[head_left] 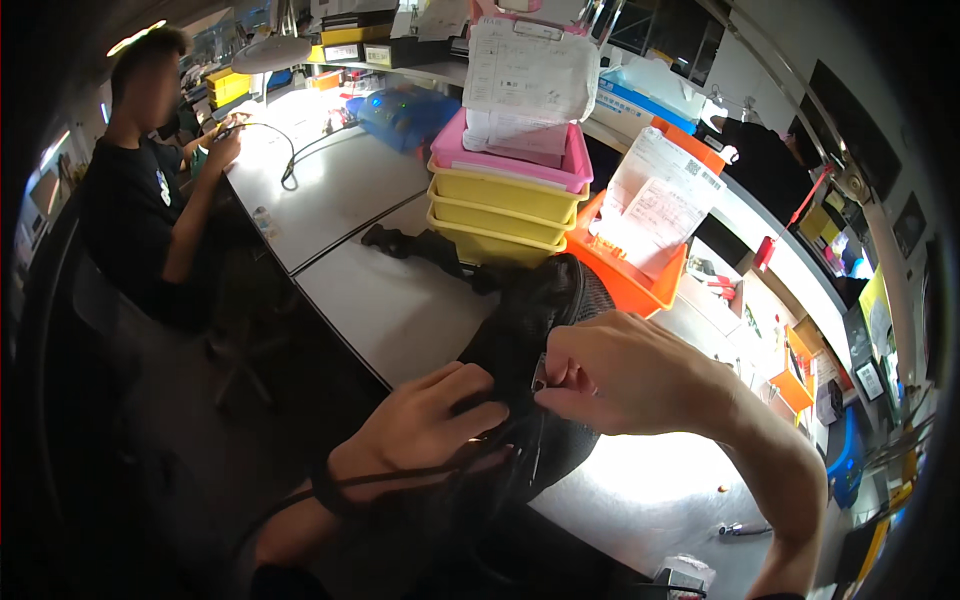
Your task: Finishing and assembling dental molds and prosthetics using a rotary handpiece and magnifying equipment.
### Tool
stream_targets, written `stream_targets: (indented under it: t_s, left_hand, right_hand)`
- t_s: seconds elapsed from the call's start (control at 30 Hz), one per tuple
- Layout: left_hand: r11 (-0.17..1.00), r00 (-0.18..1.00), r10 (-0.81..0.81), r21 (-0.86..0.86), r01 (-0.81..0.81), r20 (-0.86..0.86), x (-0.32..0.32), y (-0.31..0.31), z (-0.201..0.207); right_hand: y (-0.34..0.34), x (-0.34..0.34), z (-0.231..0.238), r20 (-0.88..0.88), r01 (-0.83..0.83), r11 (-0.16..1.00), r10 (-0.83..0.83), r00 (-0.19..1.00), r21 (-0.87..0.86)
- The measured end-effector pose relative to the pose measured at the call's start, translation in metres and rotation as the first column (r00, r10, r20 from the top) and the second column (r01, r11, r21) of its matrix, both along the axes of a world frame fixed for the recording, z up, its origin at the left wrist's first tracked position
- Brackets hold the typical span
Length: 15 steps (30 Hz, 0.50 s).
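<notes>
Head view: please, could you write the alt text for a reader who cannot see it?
A person's right grip pinches a small metallic part on a black fabric item, with the left grip against it. Behind are stacked yellow bins, a pink bin on top, and an orange bin; upper left, a co-worker.

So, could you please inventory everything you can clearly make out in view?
Bag: one, black, front centre
Metal piece: one, silvery, on bag
Top tray: one, pink, on stack
Lower trays: three, yellow, beneath it
Papers: several, white, on stack and bin
Large bin: one, orange, right of stack
Bundle: one, blue, left of stack
Lamp: one, grey, upper left
Co-worker: one clear, black top, left
Smaller items: uncounted, mixed colours, right
Left grip: one, bare, at bag
Right grip: one, bare, pinching metal piece
</notes>
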<state>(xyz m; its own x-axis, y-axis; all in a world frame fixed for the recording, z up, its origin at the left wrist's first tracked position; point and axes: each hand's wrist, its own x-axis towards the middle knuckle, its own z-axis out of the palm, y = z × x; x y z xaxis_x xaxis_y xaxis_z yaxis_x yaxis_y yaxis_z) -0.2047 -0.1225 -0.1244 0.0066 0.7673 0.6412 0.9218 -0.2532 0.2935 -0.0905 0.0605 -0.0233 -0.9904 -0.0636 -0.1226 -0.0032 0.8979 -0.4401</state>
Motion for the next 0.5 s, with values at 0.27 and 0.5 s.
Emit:
stream_targets:
  t_s: [0.27,0.5]
  left_hand:
    - [1.000,1.000,0.019,-0.023,-0.020,-0.007,0.002,-0.003,0.004]
    - [0.997,0.999,0.038,0.070,-0.041,0.035,0.003,-0.004,0.005]
  right_hand:
    - [-0.010,0.004,-0.011,-0.217,0.132,0.884,-0.036,0.976,0.448]
    - [0.047,-0.004,-0.012,-0.323,0.158,0.909,-0.027,0.946,0.387]
